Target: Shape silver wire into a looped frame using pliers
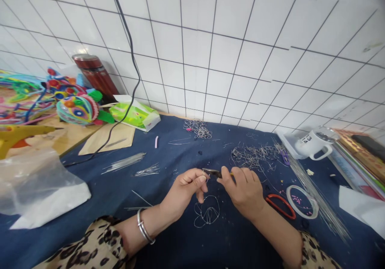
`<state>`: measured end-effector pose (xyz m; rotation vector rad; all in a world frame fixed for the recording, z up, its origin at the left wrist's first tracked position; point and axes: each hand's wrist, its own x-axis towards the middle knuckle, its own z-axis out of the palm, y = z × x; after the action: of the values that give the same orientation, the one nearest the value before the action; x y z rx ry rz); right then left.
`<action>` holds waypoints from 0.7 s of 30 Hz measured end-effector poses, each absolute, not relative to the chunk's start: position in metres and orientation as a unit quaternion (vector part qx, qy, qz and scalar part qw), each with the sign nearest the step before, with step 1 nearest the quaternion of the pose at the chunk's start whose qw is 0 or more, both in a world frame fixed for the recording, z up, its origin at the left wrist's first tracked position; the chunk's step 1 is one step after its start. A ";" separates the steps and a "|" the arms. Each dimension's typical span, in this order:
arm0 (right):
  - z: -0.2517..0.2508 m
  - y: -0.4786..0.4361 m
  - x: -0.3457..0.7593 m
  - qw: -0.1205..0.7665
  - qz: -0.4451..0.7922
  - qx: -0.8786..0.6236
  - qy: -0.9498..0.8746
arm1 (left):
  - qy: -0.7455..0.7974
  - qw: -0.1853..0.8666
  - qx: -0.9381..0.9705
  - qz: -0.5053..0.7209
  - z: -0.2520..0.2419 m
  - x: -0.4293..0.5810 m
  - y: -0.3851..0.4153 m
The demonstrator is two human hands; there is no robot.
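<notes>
My left hand [188, 187] is closed in a pinch on a thin piece of wire [203, 172], most of which the fingers hide. Held in my right hand [243, 187] is a pair of pliers [213, 172], whose dark jaws reach left to the wire at my left fingertips. Whether the jaws bite on the wire is too small to tell. Below my left fingers lies a loose bent wire shape [207, 213] on the dark blue cloth [174, 241]. A wire tangle [255, 156] lies beyond my right hand.
Cut wires [124, 162] lie at left, long straight wires [321, 201] at right. Near my right forearm are red-handled scissors [281, 207] and a round dish [315, 211] with pink bits. A mug [314, 144], black cable [130, 44], thermos [96, 74] and glue gun [21, 136] stand farther out.
</notes>
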<state>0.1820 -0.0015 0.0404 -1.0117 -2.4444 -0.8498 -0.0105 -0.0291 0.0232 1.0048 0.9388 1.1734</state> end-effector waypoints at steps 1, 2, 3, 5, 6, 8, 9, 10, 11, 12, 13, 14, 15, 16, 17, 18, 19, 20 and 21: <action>0.039 -0.002 0.181 0.185 -0.292 -0.361 -0.866 | 0.405 0.617 0.438 0.513 0.023 -0.010 -0.029; 0.039 -0.003 0.180 0.191 -0.280 -0.365 -0.867 | 0.402 0.615 0.442 0.515 0.022 -0.009 -0.029; 0.038 -0.004 0.179 0.197 -0.266 -0.369 -0.869 | 0.400 0.611 0.447 0.517 0.022 -0.009 -0.029; 0.038 -0.004 0.177 0.208 -0.226 -0.378 -0.874 | 0.399 0.601 0.462 0.516 0.021 -0.010 -0.028; 0.038 -0.004 0.176 0.213 -0.201 -0.382 -0.876 | 0.400 0.593 0.473 0.514 0.021 -0.011 -0.027; 0.039 -0.005 0.175 0.225 -0.143 -0.390 -0.881 | 0.406 0.573 0.500 0.507 0.021 -0.014 -0.025; 0.040 -0.005 0.175 0.234 -0.112 -0.393 -0.882 | 0.409 0.561 0.516 0.503 0.021 -0.016 -0.024; 0.040 -0.006 0.174 0.245 -0.083 -0.397 -0.881 | 0.412 0.547 0.532 0.498 0.021 -0.018 -0.023; 0.041 -0.006 0.174 0.257 -0.053 -0.400 -0.878 | 0.415 0.533 0.549 0.492 0.021 -0.020 -0.022; 0.042 -0.006 0.173 0.266 -0.020 -0.403 -0.876 | 0.417 0.520 0.565 0.486 0.021 -0.022 -0.021; 0.043 -0.007 0.172 0.272 0.016 -0.406 -0.872 | 0.420 0.508 0.579 0.479 0.021 -0.024 -0.020; 0.044 -0.007 0.171 0.273 0.056 -0.411 -0.868 | 0.423 0.496 0.592 0.474 0.021 -0.026 -0.019; 0.046 -0.008 0.170 0.271 0.099 -0.416 -0.862 | 0.426 0.485 0.602 0.469 0.021 -0.027 -0.018; 0.047 -0.008 0.169 0.265 0.143 -0.421 -0.855 | 0.430 0.476 0.611 0.464 0.021 -0.029 -0.017; 0.049 -0.008 0.168 0.257 0.185 -0.426 -0.847 | 0.433 0.467 0.619 0.461 0.021 -0.030 -0.016; 0.050 -0.009 0.167 0.250 0.222 -0.429 -0.839 | 0.436 0.459 0.625 0.457 0.021 -0.030 -0.015; 0.051 -0.009 0.166 0.243 0.252 -0.430 -0.832 | 0.438 0.451 0.631 0.454 0.020 -0.031 -0.014; 0.052 -0.008 0.166 0.238 0.272 -0.430 -0.827 | 0.440 0.446 0.637 0.450 0.020 -0.031 -0.012; 0.052 -0.008 0.166 0.233 0.282 -0.430 -0.825 | 0.443 0.440 0.641 0.446 0.019 -0.031 -0.011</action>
<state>0.1662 -0.0078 0.0516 -1.1813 -2.2668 0.7751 -0.0314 -0.0113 0.0189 1.5931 1.0991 1.1074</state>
